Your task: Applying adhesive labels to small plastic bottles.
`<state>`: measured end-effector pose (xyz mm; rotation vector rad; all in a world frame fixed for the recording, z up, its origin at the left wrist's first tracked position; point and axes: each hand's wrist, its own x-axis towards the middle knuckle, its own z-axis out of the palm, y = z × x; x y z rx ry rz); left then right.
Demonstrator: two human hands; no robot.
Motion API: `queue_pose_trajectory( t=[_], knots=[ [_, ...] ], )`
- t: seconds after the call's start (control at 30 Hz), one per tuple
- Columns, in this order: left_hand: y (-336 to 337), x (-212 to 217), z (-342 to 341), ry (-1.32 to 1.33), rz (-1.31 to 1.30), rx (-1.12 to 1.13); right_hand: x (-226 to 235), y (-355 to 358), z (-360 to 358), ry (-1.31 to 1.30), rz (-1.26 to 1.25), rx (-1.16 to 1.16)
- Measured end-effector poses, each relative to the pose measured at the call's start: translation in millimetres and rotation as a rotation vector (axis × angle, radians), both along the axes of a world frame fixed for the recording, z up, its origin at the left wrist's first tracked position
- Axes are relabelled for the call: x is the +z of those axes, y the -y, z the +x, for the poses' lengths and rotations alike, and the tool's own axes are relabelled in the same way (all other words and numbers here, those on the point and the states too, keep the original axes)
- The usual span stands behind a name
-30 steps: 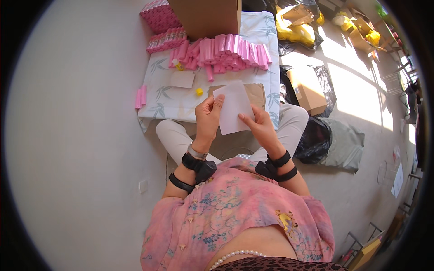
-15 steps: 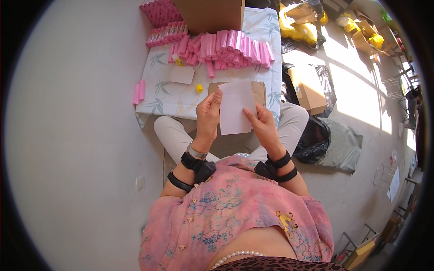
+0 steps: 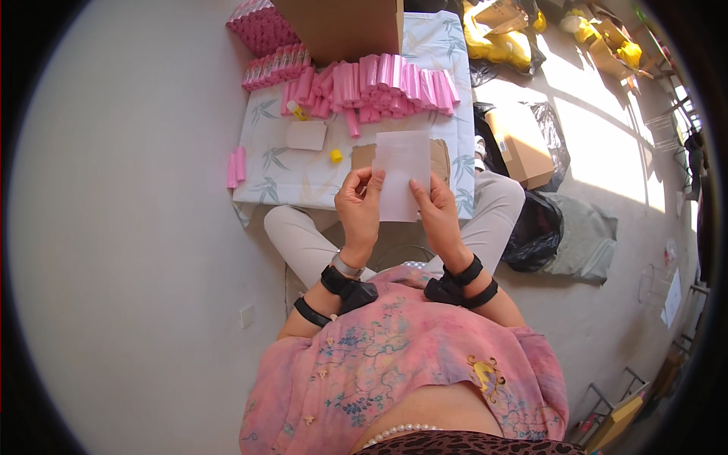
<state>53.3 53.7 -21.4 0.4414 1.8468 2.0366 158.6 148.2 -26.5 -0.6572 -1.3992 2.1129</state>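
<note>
A white sheet of paper [image 3: 403, 163], or a thin stack of them, is held upright over the near edge of the table. My left hand [image 3: 359, 203] pinches its left edge, thumb on the front face. At the right edge my right hand [image 3: 437, 211] grips it the same way. Behind the paper, a flat piece of brown cardboard [image 3: 363, 157] lies on the tablecloth, partly hidden. Left of it are a yellow cap [image 3: 336, 156], a small stack of white paper [image 3: 306, 136] and a glue stick [image 3: 296, 111] with a yellow end.
Many pink rolls [image 3: 379, 85] are heaped across the table, with bundled rolls [image 3: 276, 67] at far left. Two pink rolls [image 3: 236, 167] lie at the left table edge. A large cardboard box [image 3: 341, 30] stands behind. Another carton [image 3: 520, 148] sits on the floor at right.
My left hand has slid down the left edge of the paper. The paper's top now leans less, and my right hand has stayed nearly in place.
</note>
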Motion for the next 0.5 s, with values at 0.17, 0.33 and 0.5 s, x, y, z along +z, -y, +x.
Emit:
queue_pose_trajectory(
  t=[0.17, 0.33, 0.5],
  knots=[
    [-2.4, -9.0, -1.3, 0.066, 0.034, -0.001, -4.1, -0.5, -3.4, -0.01, 0.019, -0.022],
    [-8.7, -12.3, 1.9, 0.104, 0.055, -0.031, -3.4, -2.0, -4.9, -0.035, 0.003, -0.019],
    [-8.1, -8.8, 5.2, 0.103, 0.074, -0.124, -4.1, -1.8, -6.4, -0.051, -0.013, -0.035]
  ],
)
